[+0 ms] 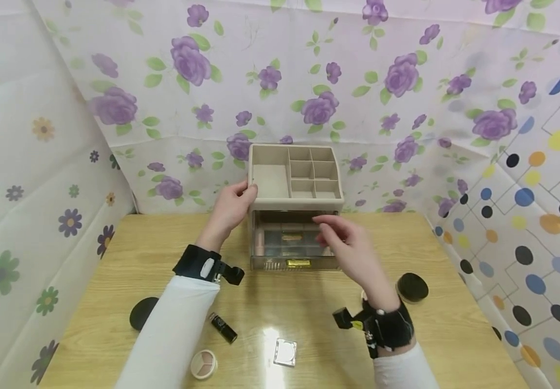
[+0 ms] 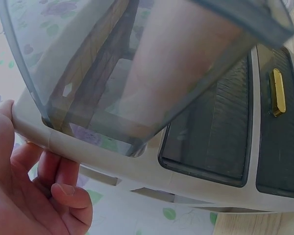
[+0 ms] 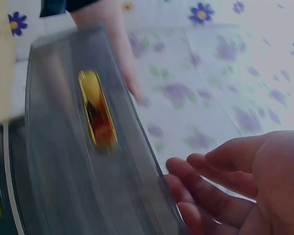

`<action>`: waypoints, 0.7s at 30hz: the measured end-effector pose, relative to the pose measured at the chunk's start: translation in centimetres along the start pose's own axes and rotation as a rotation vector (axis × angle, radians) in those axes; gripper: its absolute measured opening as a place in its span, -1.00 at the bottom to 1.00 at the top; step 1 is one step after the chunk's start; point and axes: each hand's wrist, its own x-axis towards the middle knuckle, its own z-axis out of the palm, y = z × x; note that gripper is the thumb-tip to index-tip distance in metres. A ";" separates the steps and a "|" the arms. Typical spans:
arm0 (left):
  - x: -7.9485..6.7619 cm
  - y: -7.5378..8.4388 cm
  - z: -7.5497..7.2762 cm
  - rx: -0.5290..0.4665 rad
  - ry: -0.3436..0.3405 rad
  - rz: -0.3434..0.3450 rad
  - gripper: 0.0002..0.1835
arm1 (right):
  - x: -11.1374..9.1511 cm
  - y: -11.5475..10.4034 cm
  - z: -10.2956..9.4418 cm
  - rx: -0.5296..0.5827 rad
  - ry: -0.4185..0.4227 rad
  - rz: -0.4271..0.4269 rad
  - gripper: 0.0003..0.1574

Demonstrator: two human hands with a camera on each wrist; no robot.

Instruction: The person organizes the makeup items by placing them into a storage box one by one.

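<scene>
A beige makeup organizer (image 1: 295, 203) with an open compartmented top stands at the back of the table. Its clear smoky upper drawer (image 1: 260, 263) is pulled out, a gold handle (image 3: 98, 110) on the front. My left hand (image 1: 233, 208) grips the organizer's left upper edge; in the left wrist view its fingers curl against the side wall. Beside the drawer's right side is my right hand (image 1: 348, 240), fingers loosely bent with nothing between them. The right wrist view puts those fingertips right at the drawer's edge. Closed dark drawers (image 2: 208, 132) sit below.
On the table lie a black lipstick tube (image 1: 223, 328), a round three-colour palette (image 1: 204, 364), a small square clear case (image 1: 285, 352), a black round item (image 1: 142, 313) partly behind the left sleeve, and a dark-lidded round jar (image 1: 412, 287). Floral cloth walls (image 1: 270, 108) enclose the table.
</scene>
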 end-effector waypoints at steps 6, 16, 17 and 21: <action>0.1 0.0 0.0 -0.009 0.011 0.004 -0.43 | -3.8 3.5 -3.7 0.004 0.077 0.133 -0.55; 0.0 0.0 -0.1 -0.011 0.014 0.006 -0.42 | -6.7 12.6 -6.5 -0.336 -0.049 0.404 -0.47; 0.0 0.0 -0.1 -0.012 0.011 0.003 -0.42 | -6.6 13.2 -6.7 -0.358 -0.070 0.429 -0.46; 0.1 0.0 0.0 -0.001 0.002 0.002 -0.41 | -6.2 15.3 -6.9 -0.408 -0.133 0.507 -0.44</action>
